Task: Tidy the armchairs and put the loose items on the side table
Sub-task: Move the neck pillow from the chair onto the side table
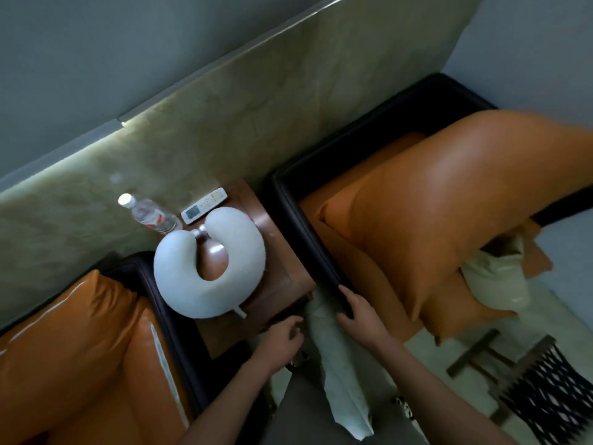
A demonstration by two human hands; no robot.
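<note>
While the person looks down, a brown side table (278, 248) sits between two orange chairs. On the table lies a white neck pillow (179, 274), bent like a horseshoe, and its open end points to the wall. Just behind it lies a white remote (204, 205). Beside the remote a clear bottle (154, 216) with a white cap lies right at the back edge of the table, near the wall.

The left chair (80, 354) is at the bottom left. The right chair (290, 203) has a dark rim, and a big orange cushion (442, 200) leans across its seat. The cushion looks blurry. A white bundle (495, 281) pokes out from under the cushion on the far right.

The left hand (282, 338) is at the front edge of the table. Its fingers are curled, but I cannot tell if they hold anything. The right hand (359, 311) rests on the dark arm of the right chair, with its fingers spread and fairly straight. Between the two hands a long pale cloth (341, 367) hangs down to the floor. The right hand's thumb is just beside it.

At the bottom right stands a stool (532, 390) with a black and white seat.
</note>
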